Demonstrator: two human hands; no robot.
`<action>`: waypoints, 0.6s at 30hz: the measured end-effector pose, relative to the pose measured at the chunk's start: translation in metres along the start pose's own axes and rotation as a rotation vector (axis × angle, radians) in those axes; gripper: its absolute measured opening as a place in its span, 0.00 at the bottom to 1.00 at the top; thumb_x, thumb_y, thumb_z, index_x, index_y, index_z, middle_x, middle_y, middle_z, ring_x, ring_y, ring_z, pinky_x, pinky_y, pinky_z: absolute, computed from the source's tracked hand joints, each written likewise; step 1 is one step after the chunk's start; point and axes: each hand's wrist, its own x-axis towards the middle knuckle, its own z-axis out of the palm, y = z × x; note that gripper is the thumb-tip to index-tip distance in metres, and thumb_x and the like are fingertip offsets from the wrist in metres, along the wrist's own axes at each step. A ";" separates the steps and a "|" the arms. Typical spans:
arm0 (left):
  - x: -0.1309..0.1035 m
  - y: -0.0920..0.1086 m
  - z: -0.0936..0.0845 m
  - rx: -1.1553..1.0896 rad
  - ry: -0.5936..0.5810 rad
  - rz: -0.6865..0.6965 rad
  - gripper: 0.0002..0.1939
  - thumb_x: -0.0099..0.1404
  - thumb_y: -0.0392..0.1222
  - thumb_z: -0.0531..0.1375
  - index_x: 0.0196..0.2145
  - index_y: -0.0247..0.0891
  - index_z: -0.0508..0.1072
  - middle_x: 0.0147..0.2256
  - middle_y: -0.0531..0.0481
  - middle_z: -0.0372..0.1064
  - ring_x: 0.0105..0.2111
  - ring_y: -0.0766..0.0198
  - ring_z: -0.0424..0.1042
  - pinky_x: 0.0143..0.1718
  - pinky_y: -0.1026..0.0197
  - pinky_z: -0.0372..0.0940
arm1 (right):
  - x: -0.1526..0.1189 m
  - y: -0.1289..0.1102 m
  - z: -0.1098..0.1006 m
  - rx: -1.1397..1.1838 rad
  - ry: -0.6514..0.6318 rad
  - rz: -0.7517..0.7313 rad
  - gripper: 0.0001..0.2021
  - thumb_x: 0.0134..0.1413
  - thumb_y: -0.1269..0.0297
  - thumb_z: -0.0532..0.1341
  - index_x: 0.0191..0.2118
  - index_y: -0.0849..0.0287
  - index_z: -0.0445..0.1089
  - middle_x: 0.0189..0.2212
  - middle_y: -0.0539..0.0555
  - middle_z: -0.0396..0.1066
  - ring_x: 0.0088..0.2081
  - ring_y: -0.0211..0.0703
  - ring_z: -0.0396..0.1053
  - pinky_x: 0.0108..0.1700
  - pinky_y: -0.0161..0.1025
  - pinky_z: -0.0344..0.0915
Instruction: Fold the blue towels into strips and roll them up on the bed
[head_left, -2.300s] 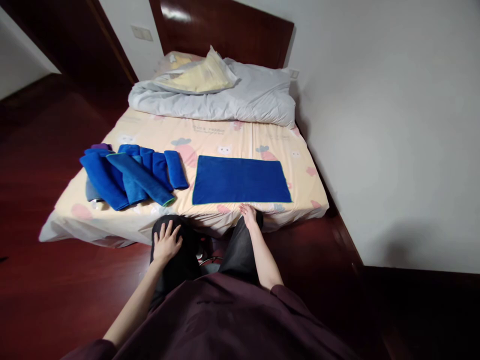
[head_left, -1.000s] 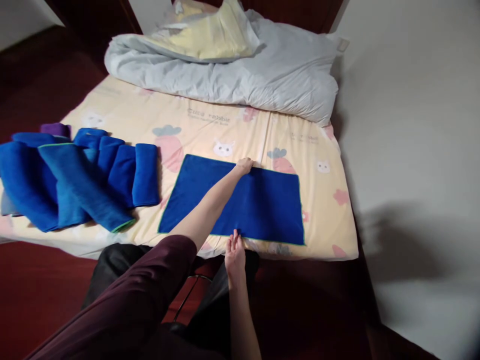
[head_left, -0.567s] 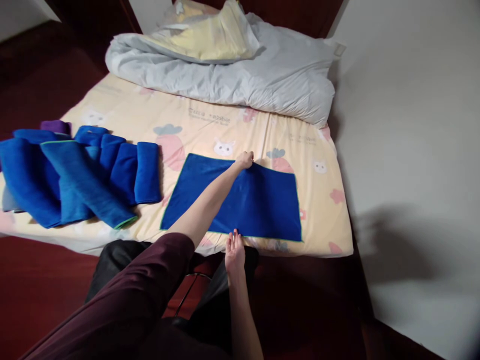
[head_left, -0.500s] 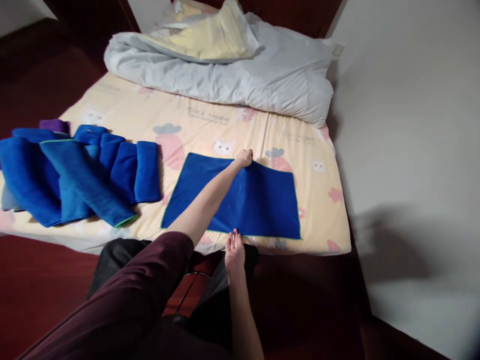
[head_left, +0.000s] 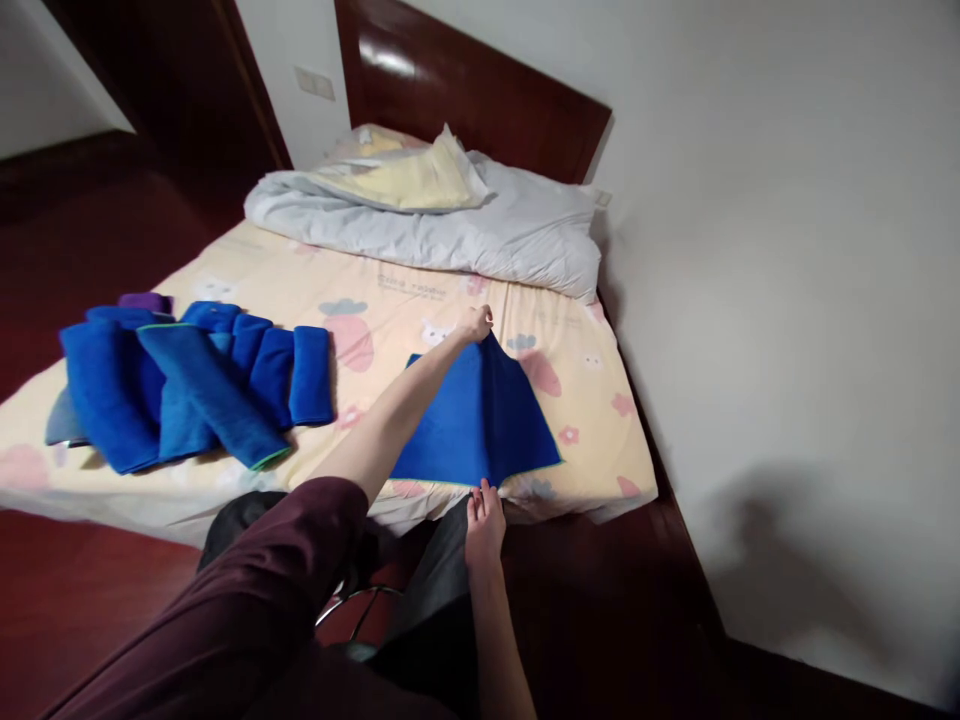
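Observation:
A blue towel [head_left: 459, 425] with thin green edging is lifted along its middle into a tent-like ridge, its lower parts resting on the bed [head_left: 592, 425]. My left hand [head_left: 477, 323] reaches across it and pinches the middle of the far edge. At the near edge, by the mattress front, my right hand [head_left: 486, 522] has its fingertips closed on the towel's middle. My left forearm covers part of the towel's left half. Left of it lies a pile of folded blue towels [head_left: 217, 385], with a purple towel [head_left: 145, 301] at the back.
A rolled grey-white quilt [head_left: 525, 225] and a pale yellow pillow [head_left: 409, 180] lie toward the dark wooden headboard [head_left: 480, 80]. A white wall [head_left: 780, 300] runs along the right. A stool with a metal ring [head_left: 360, 600] is below me.
Both hands have raised the towel's middle, and its two sides have drawn inward from lying nearly flat. The camera view has tilted up, showing more headboard.

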 end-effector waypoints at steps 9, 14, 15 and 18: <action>-0.063 0.037 -0.084 -0.069 0.160 0.118 0.14 0.67 0.37 0.57 0.48 0.33 0.76 0.40 0.41 0.79 0.39 0.57 0.77 0.47 0.57 0.71 | -0.020 -0.089 -0.014 -0.030 0.232 -0.322 0.19 0.52 0.47 0.67 0.40 0.57 0.73 0.30 0.47 0.71 0.35 0.40 0.70 0.41 0.35 0.69; -0.092 0.051 -0.145 -0.198 0.350 0.207 0.10 0.66 0.42 0.61 0.42 0.36 0.78 0.37 0.44 0.78 0.39 0.57 0.75 0.47 0.58 0.68 | -0.021 -0.194 -0.008 -0.176 0.207 -0.703 0.24 0.53 0.40 0.66 0.36 0.61 0.74 0.28 0.48 0.71 0.33 0.39 0.69 0.40 0.35 0.68; -0.099 0.053 -0.158 -0.243 0.391 0.225 0.10 0.66 0.42 0.61 0.42 0.36 0.78 0.36 0.45 0.77 0.38 0.58 0.74 0.46 0.59 0.68 | -0.022 -0.216 -0.005 -0.186 0.217 -0.782 0.25 0.53 0.40 0.65 0.38 0.61 0.75 0.30 0.50 0.73 0.34 0.40 0.70 0.41 0.35 0.68; -0.119 0.062 -0.194 -0.374 0.484 0.284 0.10 0.66 0.43 0.60 0.40 0.35 0.78 0.34 0.47 0.75 0.35 0.61 0.72 0.43 0.61 0.66 | -0.024 -0.280 0.010 -0.208 0.207 -0.996 0.26 0.53 0.41 0.66 0.42 0.62 0.75 0.38 0.57 0.78 0.42 0.44 0.74 0.46 0.38 0.71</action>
